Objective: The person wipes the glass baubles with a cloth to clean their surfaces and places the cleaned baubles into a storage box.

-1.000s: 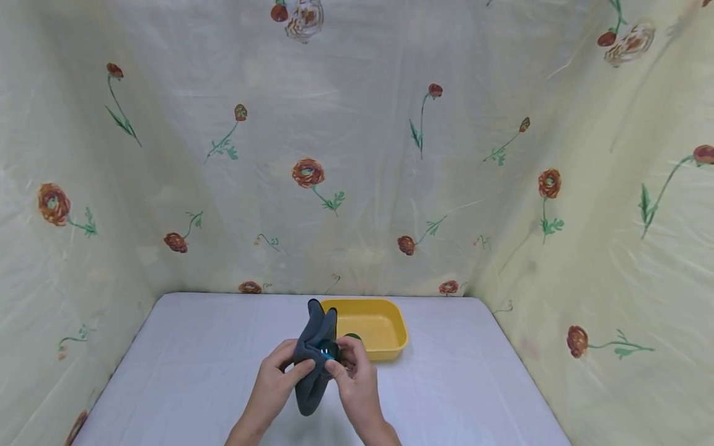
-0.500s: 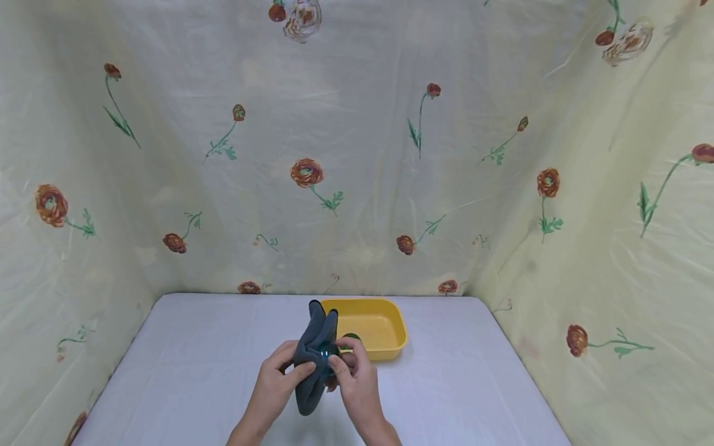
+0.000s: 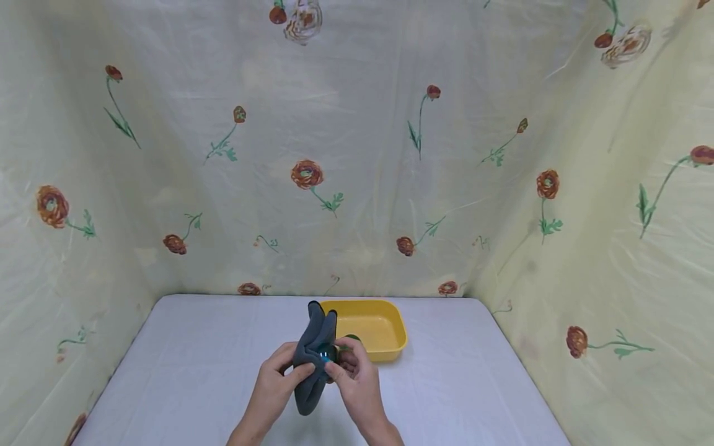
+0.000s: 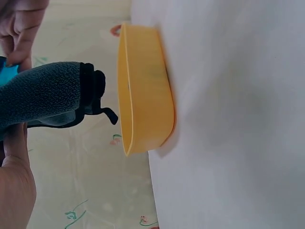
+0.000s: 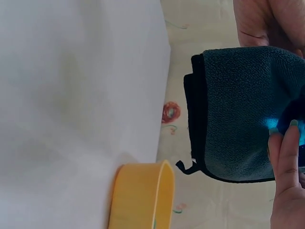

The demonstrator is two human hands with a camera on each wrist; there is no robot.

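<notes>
Left hand (image 3: 272, 371): curled, gripping a folded dark grey cloth (image 3: 308, 391), thumb on the near face, other fingers mostly hidden behind. Right hand (image 3: 359, 379): partly closed, holding a dark shiny ball (image 3: 329, 352) between thumb and fingers, against a fold on the cloth's right side. Cloth and ball both raised above a white table (image 3: 195, 365), near middle. In right wrist view: bright blue patch (image 5: 271, 123) on the cloth, just beside the fingertips; black edging along the cloth's end. Farther back, near the far edge: yellow tub (image 3: 385, 334), upright, with something green (image 3: 352, 338) at left inside, too hidden to identify. At far side, left and right: flowered sheet (image 3: 368, 186).
</notes>
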